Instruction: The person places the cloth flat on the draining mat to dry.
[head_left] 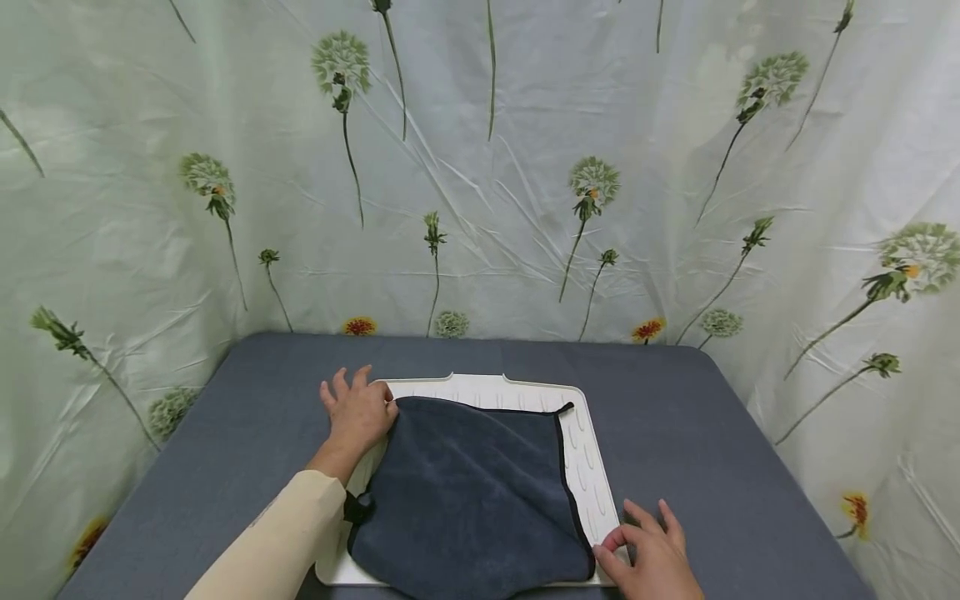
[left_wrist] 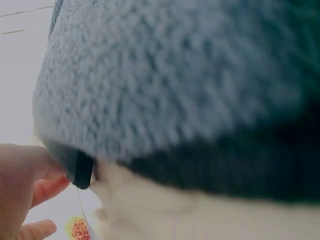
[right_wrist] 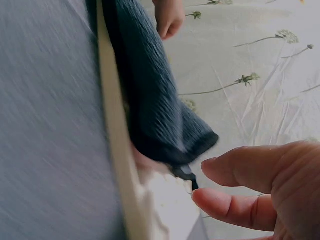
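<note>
A dark blue-grey towel (head_left: 472, 492) with black edging lies spread over a white ridged tray (head_left: 480, 388), its near edge hanging past the tray's front. At the towel's far left corner, my left hand (head_left: 358, 414) pinches the edge between thumb and fingers, the other fingers spread. The left wrist view shows that hand (left_wrist: 22, 185) at the towel's bound edge, with the fleecy pile filling most of the picture. Beside the near right corner is my right hand (head_left: 647, 554). In the right wrist view its thumb and index finger (right_wrist: 235, 207) stand apart, with no fabric between them.
The tray sits on a grey cloth-covered table (head_left: 690, 433). A pale curtain (head_left: 510, 208) printed with dandelions hangs behind and at both sides. A small black tab (head_left: 566, 407) sticks out at the towel's far right corner.
</note>
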